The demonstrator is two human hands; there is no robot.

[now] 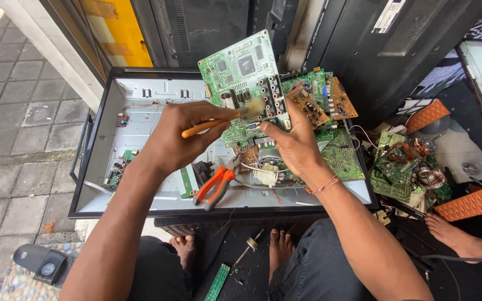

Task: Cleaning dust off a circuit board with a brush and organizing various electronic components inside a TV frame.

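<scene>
The left hand [177, 136] fingers close around an orange-handled brush [218, 122]; the right hand [291, 142] grips the green circuit board [244, 75] above the opened television panel [140, 111]. Hard brushing could loosen small components

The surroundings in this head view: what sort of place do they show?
Probably an informal electronics repair or salvage spot on the ground outdoors. An opened flat-screen chassis lies on paving stones, loose circuit boards are piled beside it, and the left hand brushes a green circuit board held by the right hand.
</scene>
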